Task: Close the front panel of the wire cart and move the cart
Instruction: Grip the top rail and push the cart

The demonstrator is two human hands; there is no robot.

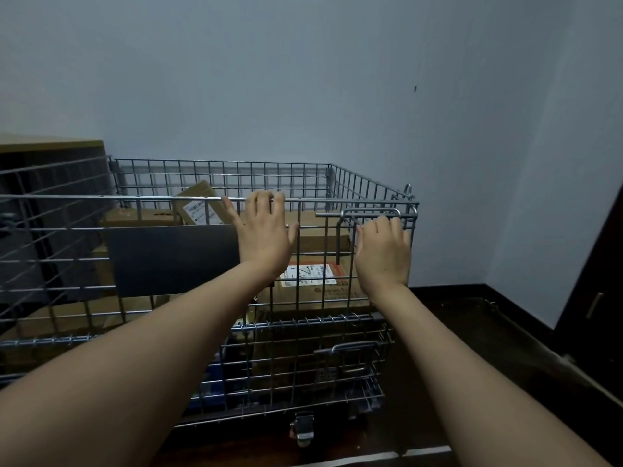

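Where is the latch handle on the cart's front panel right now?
In the head view, the latch handle sits at the front panel's upper right corner, just above the right hand.

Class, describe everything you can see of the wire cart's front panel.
The front panel is a grey metal wire grid, standing upright and raised to the cart's top rim. A dark flat plate is fixed on its left part. The left hand hooks fingers over its top bar; the right hand rests beside a looped latch handle. Cardboard boxes show behind it.

Wire cart [303, 348] — shiny metal (boxes [313, 298] cardboard)
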